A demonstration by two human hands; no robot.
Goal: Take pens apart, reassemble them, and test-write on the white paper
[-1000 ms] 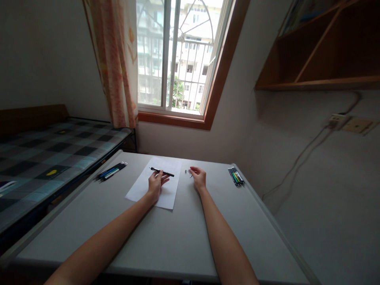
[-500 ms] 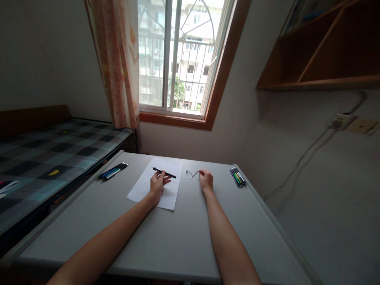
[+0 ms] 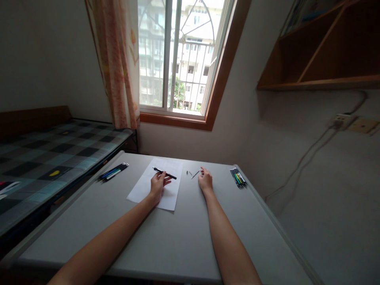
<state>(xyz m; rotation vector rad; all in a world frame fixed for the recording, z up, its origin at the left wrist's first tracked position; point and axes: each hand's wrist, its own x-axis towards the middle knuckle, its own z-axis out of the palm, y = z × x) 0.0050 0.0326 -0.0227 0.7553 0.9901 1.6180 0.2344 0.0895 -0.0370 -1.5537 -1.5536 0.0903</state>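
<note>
Over the sheet of white paper (image 3: 139, 189), my left hand (image 3: 157, 187) holds a black pen barrel (image 3: 165, 174) between thumb and fingers, tilted slightly down to the right. My right hand (image 3: 205, 180) rests on the table with its fingers apart. A thin pen refill (image 3: 195, 174) lies just left of those fingertips; whether they still touch its upper end is hard to see. Further left are a small spring (image 3: 190, 173) and a small grey pen tip (image 3: 187, 172).
Several pens (image 3: 114, 172) lie in a bundle at the table's left side. Another row of pens (image 3: 238, 177) lies near the right edge. The grey table (image 3: 142, 245) stands below a window, with a checked bed (image 3: 59, 150) to the left and a wooden shelf (image 3: 320, 84) at upper right.
My right hand has loosened its pinch on the refill and spread its fingers, leaving the refill on the table. My left hand with the pen barrel has barely moved.
</note>
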